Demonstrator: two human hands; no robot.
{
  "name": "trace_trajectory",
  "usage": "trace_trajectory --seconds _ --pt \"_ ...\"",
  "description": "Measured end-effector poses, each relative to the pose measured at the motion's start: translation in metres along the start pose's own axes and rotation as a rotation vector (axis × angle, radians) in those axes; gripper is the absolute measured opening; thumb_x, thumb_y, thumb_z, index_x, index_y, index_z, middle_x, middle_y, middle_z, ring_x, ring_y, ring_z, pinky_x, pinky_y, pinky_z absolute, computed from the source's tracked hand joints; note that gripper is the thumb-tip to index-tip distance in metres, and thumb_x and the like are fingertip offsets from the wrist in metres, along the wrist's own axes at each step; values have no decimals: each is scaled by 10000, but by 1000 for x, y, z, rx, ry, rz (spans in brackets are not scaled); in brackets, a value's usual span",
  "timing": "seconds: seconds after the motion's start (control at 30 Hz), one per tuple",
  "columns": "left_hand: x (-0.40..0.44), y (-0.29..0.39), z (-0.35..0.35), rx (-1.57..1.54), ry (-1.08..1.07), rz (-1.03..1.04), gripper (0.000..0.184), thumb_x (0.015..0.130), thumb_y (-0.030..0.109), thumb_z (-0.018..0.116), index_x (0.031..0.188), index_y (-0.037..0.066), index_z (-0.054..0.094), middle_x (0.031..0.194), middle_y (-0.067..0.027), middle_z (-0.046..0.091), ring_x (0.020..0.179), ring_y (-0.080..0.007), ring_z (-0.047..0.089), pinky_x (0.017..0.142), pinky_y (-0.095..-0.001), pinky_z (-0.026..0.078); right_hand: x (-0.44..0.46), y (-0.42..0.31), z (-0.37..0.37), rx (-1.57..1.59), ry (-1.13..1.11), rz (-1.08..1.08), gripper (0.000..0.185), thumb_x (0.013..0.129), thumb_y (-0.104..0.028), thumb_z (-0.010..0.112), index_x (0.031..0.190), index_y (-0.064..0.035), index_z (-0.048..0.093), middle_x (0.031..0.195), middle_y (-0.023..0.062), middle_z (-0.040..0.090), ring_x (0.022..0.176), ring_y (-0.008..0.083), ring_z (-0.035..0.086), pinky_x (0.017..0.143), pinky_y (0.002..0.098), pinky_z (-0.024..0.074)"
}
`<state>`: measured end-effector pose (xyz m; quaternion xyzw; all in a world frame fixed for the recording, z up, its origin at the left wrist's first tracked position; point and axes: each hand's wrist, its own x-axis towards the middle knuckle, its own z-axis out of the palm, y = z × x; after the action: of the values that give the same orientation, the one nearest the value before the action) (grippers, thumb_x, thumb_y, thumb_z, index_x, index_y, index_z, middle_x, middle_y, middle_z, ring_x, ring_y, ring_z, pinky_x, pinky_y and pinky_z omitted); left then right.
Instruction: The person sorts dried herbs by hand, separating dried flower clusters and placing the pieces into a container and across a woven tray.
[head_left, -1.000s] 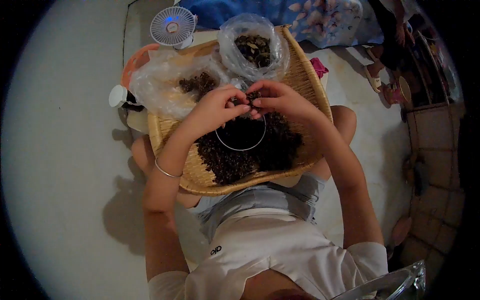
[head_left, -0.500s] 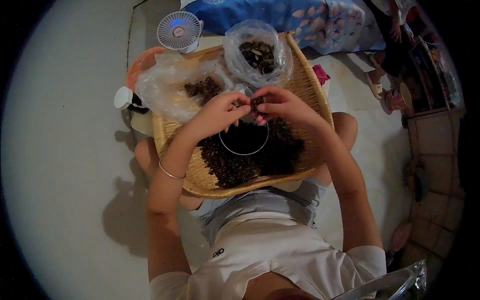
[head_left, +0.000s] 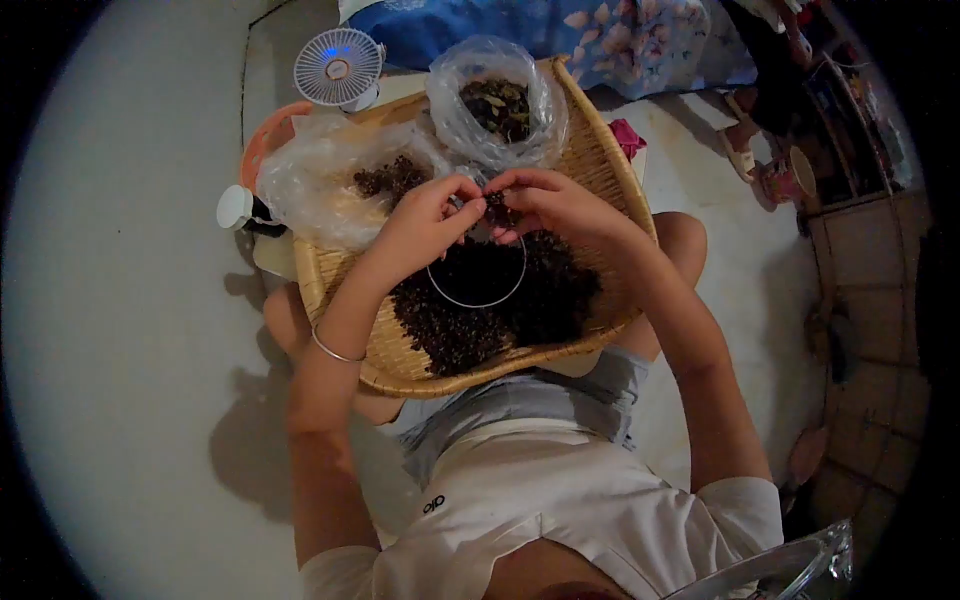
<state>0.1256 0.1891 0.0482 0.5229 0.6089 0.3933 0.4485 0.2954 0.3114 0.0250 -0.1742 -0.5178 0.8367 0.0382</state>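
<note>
My left hand and my right hand meet over a wicker tray on my lap. Between their fingertips is a small dark dried plant clump, pinched from both sides. Just below them a round bowl with a thin pale rim holds dark material. A heap of dark dried plant bits lies around the bowl on the woven tray. Farther back, a brown clump rests by an opened clear plastic bag.
A second plastic bag with greenish-brown dried leaves stands at the tray's back. Left of it are a small white fan, an orange basket and a white-capped container. Another person's foot shows at upper right, near a bucket.
The whole view has shifted slightly, so the tray and bags appear a little farther left. Both hands stay together over the bowl, with the clump between the fingers showing more clearly.
</note>
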Motion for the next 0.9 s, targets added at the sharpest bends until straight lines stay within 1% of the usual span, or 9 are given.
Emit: trace_trajectory --seconds 0.2,0.33,0.4,0.47,0.6,0.67,0.73,0.83,0.9 --pt "0 -2 -3 -34 36 -17 163 853 173 545 891 16 521 718 -35 559 562 -97 547 419 -230 437 2 3 -6 -66 65 -33 211 878 -167 492 1009 -2 488 909 97 547 813 202 609 722 322 527" --pt "4 -14 -1 -168 46 -6 179 850 167 546 879 -8 522 738 -57 560 596 -115 565 461 -249 491 3 3 -1 -263 146 -61 177 867 -176 538 925 -20 478 870 88 559 754 183 618 653 298 533" --pt "5 -17 -2 -108 28 -15 157 859 151 539 893 -2 522 778 -51 557 646 -117 579 479 -245 504 2 6 3 -344 158 -57 177 863 -172 553 912 -21 475 849 82 565 732 176 620 633 289 531" --pt "6 -18 -3 -48 14 -14 137 868 135 532 906 4 521 818 -45 555 696 -119 593 497 -240 516 6 13 3 -377 161 -171 190 837 -178 601 869 -27 490 714 49 596 640 155 617 606 289 528" --pt "7 -23 -1 -135 7 -41 132 865 127 535 898 0 517 821 -45 544 737 -126 589 540 -259 538 3 13 6 -442 182 -146 167 848 -166 584 889 -32 494 741 60 596 659 147 616 589 270 516" --pt "7 -24 -1 -130 0 -35 134 865 127 536 897 -2 515 820 -45 539 749 -127 587 553 -267 543 3 14 6 -338 125 -156 140 853 -149 567 889 -31 501 754 55 592 657 127 602 588 255 501" --pt "7 -22 -1 -161 10 -29 130 865 122 533 897 -3 514 815 -43 533 758 -129 580 569 -279 551 6 18 0 -360 118 -182 121 853 -136 554 886 -30 507 758 51 590 660 119 595 595 253 498" --pt "8 -27 2 -168 40 -19 152 842 130 549 875 -17 532 782 -58 570 682 -114 570 538 -269 530 8 21 -2 -410 130 -190 96 850 -118 533 884 -29 517 761 43 587 669 108 587 610 250 494" --pt "7 -22 0 -130 24 -12 135 854 122 539 889 -8 523 802 -50 550 709 -117 568 554 -272 540 6 19 -2 -445 157 -163 90 848 -111 524 885 -29 523 759 39 587 675 105 585 617 250 493"
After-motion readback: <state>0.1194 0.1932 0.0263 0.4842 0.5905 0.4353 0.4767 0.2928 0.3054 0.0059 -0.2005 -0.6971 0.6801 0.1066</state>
